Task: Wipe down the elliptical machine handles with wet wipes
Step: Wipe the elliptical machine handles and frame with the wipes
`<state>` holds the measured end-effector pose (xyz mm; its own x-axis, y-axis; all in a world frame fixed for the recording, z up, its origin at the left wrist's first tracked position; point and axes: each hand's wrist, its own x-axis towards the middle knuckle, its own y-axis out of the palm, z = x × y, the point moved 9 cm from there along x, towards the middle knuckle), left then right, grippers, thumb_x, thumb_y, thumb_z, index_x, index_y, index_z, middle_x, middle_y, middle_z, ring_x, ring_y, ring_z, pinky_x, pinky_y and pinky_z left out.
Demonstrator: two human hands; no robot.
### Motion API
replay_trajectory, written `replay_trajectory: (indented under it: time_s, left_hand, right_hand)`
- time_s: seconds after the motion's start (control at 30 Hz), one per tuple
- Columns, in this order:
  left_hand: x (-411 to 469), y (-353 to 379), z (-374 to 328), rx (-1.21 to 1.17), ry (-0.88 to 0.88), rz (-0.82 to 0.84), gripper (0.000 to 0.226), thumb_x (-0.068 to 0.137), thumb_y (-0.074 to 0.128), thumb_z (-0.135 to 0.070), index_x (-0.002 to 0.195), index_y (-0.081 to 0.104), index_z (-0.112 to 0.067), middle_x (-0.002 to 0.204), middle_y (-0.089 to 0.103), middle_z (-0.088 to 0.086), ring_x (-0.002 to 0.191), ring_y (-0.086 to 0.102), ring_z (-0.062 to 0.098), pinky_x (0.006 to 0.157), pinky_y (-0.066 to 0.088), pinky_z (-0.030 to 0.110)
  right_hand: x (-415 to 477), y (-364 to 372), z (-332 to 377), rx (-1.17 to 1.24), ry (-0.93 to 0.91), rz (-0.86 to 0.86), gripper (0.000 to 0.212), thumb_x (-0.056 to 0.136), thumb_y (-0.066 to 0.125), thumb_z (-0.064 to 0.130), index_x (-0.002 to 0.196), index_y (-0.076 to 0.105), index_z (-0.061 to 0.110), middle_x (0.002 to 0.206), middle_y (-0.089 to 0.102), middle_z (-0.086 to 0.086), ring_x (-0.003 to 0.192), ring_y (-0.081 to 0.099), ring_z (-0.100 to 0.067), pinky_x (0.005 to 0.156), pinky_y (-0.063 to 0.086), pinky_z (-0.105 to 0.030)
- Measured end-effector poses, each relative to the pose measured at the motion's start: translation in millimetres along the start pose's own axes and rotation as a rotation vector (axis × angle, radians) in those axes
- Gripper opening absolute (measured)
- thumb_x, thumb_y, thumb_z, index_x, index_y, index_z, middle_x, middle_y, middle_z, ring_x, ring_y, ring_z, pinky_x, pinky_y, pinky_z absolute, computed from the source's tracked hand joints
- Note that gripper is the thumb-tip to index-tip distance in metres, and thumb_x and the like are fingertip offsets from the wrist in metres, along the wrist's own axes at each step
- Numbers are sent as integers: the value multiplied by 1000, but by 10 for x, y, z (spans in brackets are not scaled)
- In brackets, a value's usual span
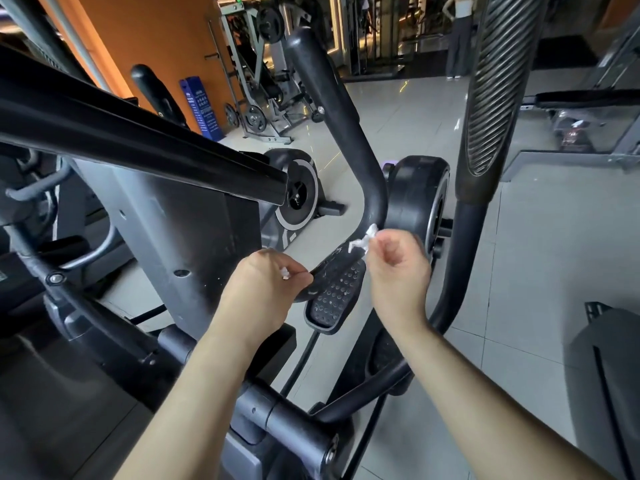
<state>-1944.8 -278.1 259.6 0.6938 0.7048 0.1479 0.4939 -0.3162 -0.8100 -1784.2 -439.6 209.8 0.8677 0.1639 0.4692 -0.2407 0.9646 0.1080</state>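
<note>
1. Peering through the head camera, I could make out only part of the wet wipe (362, 240): a crumpled white tuft stuck out of the right hand (398, 271), and the rest was buried inside the fingers.
2. A small white scrap (284, 273) showed at the left hand (266, 292). I could not tell whether it was a torn piece of that wipe or something separate.
3. The wipe sat at the lower bend of the curved black handle (346, 126). I could not tell whether it touched the handle or hung just in front of it.
4. Below that bend the handle vanished behind both hands, and the ribbed handle (491, 98) on the right was cut off by the top edge.
5. The right hand was raised, its fingers curled and pinching the wipe at the thumb side, with the forearm coming in from the lower right.
6. The left hand sat lower with its back toward me, its curled fingers pinching the scrap. The studded pedal (337, 296) appeared between the two hands.
</note>
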Motion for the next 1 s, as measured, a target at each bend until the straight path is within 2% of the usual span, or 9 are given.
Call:
replay_trajectory:
  time_s: [0.13, 0.27, 0.33, 0.53, 0.63, 0.73, 0.83, 0.9, 1.0]
  left_hand:
    - [-6, 3, 13, -6, -11, -7, 9, 88, 75, -34, 79, 77, -33, 97, 68, -13, 87, 62, -2, 68, 51, 20]
    - [-18, -5, -11, 21, 21, -24, 12, 86, 75, -35, 76, 78, -31, 90, 67, -9, 80, 63, 6, 67, 55, 30]
    - [-32, -5, -16, 4, 29, -30, 12, 87, 75, -34, 76, 78, -30, 91, 67, -9, 83, 63, 6, 71, 55, 32]
    - [-59, 12, 45, -51, 1, -50, 10, 88, 75, -34, 79, 77, -33, 101, 68, -12, 96, 64, 5, 83, 57, 35]
    - [-73, 18, 63, -58, -7, -51, 10, 87, 74, -35, 77, 76, -34, 97, 67, -13, 87, 65, 4, 80, 58, 37]
    - [-78, 3, 54, -62, -5, -53, 10, 88, 74, -35, 78, 76, -34, 97, 66, -13, 86, 64, 5, 80, 57, 35]
    - [-89, -12, 43, -54, -7, -57, 9, 89, 74, -35, 80, 76, -33, 99, 65, -13, 88, 63, 6, 82, 57, 35]
    - [-96, -3, 45, -50, 0, -53, 10, 90, 73, -35, 80, 76, -34, 99, 65, -14, 89, 63, 5, 83, 57, 35]
    - [-105, 0, 51, -59, 8, -45, 9, 92, 72, -33, 83, 76, -35, 101, 65, -15, 92, 63, 4, 84, 57, 35]
  right_hand:
    - [-368, 145, -63, 79, 74, 41, 14, 91, 72, -1, 91, 71, 13, 87, 69, -6, 80, 66, -24, 74, 55, -39]
    - [-726, 344, 132, 160, 56, 178, 18, 85, 72, -17, 88, 74, 1, 91, 72, -1, 85, 71, -12, 75, 54, -25]
    - [-674, 317, 191, 127, 62, 225, 22, 83, 74, -15, 87, 76, 6, 91, 72, -1, 81, 71, -15, 72, 54, -25]
    - [35, -76, 228, -122, 11, 42, 12, 93, 75, 9, 94, 77, 21, 93, 71, 2, 85, 70, -19, 79, 59, -36]
    - [-218, 174, 373, -139, -88, 234, 16, 91, 74, -1, 96, 79, 13, 99, 74, 7, 90, 72, -14, 79, 57, -25]
    - [-169, 255, 514, -227, -168, 336, 9, 91, 76, 4, 91, 80, 12, 94, 72, 10, 84, 71, -9, 76, 51, -15]
    - [279, 293, 613, -477, -220, 308, 15, 94, 68, 6, 96, 80, 15, 95, 71, 6, 87, 68, -17, 80, 54, -29]
    - [368, 434, 602, -669, -214, 422, 20, 96, 60, 6, 101, 78, 15, 98, 72, -3, 93, 66, -27, 82, 54, -38]
    - [181, 583, 590, -723, -163, 588, 23, 97, 58, 9, 107, 77, 17, 98, 72, -4, 98, 62, -26, 85, 52, -35]
